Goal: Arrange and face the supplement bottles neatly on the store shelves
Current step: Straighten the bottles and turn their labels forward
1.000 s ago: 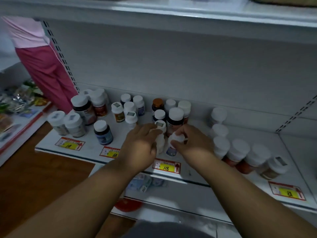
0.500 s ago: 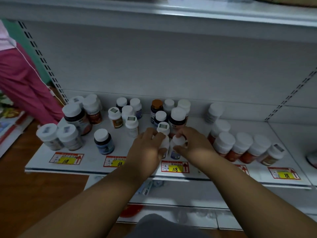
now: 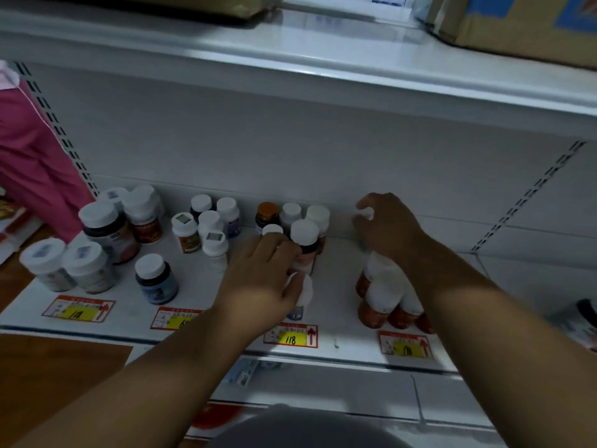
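Supplement bottles are standing upright, caps to the ceiling, in loose clusters along the shelf, and I am working both hands among them. My left hand is curling round a small white-capped bottle at the front edge, directly above the yellow price tag reading "118"; this hand is the nearer to the middle cluster, which is sitting just behind its knuckles. My right hand is reaching deeper, toward the back wall, fingers pinching a white cap at the rear of the row of amber bottles, which is running front to back beneath my wrist. A second tag at far left is showing "118" or similar, too smeared for me to be sure; the labels on the bottles are proving too blurred to read.
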Available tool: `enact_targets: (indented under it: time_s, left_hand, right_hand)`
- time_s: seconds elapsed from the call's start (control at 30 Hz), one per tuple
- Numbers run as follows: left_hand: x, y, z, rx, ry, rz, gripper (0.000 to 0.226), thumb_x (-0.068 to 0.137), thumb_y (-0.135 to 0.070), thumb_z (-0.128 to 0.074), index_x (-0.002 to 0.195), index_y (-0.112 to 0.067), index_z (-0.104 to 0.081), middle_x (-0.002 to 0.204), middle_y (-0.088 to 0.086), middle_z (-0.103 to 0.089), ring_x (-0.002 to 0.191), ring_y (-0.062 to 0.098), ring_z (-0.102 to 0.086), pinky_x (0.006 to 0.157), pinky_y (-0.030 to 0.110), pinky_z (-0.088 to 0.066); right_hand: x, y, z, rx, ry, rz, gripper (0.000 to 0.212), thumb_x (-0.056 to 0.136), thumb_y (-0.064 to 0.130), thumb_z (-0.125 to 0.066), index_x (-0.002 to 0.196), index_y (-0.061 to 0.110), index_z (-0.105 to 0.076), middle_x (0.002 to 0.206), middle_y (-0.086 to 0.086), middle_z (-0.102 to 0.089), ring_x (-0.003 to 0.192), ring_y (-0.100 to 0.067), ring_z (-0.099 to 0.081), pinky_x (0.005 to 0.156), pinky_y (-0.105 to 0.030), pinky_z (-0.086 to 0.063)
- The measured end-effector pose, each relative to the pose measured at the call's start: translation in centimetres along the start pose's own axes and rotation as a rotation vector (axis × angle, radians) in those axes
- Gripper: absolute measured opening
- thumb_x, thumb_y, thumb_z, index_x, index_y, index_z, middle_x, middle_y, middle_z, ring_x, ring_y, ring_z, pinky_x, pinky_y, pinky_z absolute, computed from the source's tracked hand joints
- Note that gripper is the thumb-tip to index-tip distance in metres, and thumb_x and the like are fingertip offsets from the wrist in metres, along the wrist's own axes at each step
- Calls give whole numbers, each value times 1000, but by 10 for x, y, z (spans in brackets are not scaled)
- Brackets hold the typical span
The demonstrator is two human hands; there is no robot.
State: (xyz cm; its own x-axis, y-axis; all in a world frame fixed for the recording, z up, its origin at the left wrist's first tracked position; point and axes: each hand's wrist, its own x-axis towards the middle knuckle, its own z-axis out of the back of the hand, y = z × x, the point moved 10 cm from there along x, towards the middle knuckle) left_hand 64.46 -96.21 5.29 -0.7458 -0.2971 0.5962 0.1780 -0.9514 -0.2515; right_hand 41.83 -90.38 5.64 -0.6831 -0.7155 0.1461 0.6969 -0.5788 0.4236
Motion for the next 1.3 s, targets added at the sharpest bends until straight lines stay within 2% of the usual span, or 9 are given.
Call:
enact_targets:
  time_s: [0.07, 0.2, 0.43, 0.63, 0.8, 0.9, 1.03, 1.2, 1.3]
  left_hand:
    - [11, -5, -6, 1, 32, 23, 27, 84, -24, -60, 105, -8, -64, 100, 9, -59, 92, 33, -56, 77, 45, -45]
    - [24, -11, -20, -2, 94, 90, 29, 85, -31, -51, 102, -11, -64, 98, 7, -59, 88, 31, -55, 74, 42, -46]
    - [27, -16, -34, -15, 143, 104, 23, 85, -27, -52, 98, -13, -65, 97, 5, -59, 86, 29, -53, 73, 38, -44]
    - [29, -14, -26, -56, 108, 129, 29, 85, -30, -56, 107, -12, -63, 101, 6, -59, 91, 29, -54, 79, 40, -46]
    - [29, -9, -12, -260, 47, 215, 57, 82, -55, -48, 119, -12, -56, 112, 3, -58, 101, 23, -52, 84, 34, -42]
    - [24, -10, -19, -373, 116, 277, 68, 75, -66, -56, 127, -24, -49, 116, -8, -53, 104, 15, -54, 86, 32, -46]
    - [13, -24, -34, -450, 201, 288, 65, 73, -64, -65, 125, -28, -49, 112, -8, -55, 99, 12, -54, 81, 29, -45]
    - [-9, -34, -43, -880, 278, 389, 24, 82, -47, -53, 105, -39, -55, 99, -9, -64, 85, -5, -58, 69, 8, -43]
    - [-21, -31, -45, -1132, 287, 519, 27, 83, -36, -43, 106, -33, -57, 90, 2, -67, 72, 4, -62, 60, 12, -44]
  right_hand:
    - [28, -32, -6, -145, 148, -96, 35, 91, 33, -56, 119, 13, -60, 124, -14, -56, 109, -31, -57, 84, -29, -46]
    - [47, -57, -34, -384, 364, -65, 37, 97, 27, -48, 121, -1, -58, 131, -19, -55, 119, -33, -53, 97, -34, -42]
    - [53, -70, -42, -407, 226, -126, 50, 80, 32, -68, 117, 1, -57, 121, -21, -56, 109, -36, -57, 85, -34, -48]
    - [36, -37, 3, 171, 18, -112, 33, 84, 50, -59, 96, 20, -51, 88, 0, -58, 77, -18, -55, 64, -29, -39]
    - [-17, 4, 7, 891, 119, -236, 39, 80, 55, -66, 86, 18, -57, 98, -8, -64, 87, -23, -65, 66, -35, -58]
    - [-50, 23, 11, 981, 117, -245, 53, 68, 63, -71, 73, 14, -52, 82, -7, -67, 75, -20, -69, 62, -31, -57]
    - [-83, 19, 13, 857, 13, -364, 72, 52, 74, -68, 86, 12, -57, 87, -6, -67, 76, -19, -69, 61, -35, -60]
    - [-113, 23, 6, 1048, 129, -285, 24, 89, 30, -58, 109, 18, -62, 107, -10, -65, 98, -27, -65, 81, -46, -55]
    - [-122, 30, 5, 1111, 197, -212, 24, 92, 13, -54, 114, 15, -63, 106, -14, -67, 100, -32, -64, 86, -52, -52]
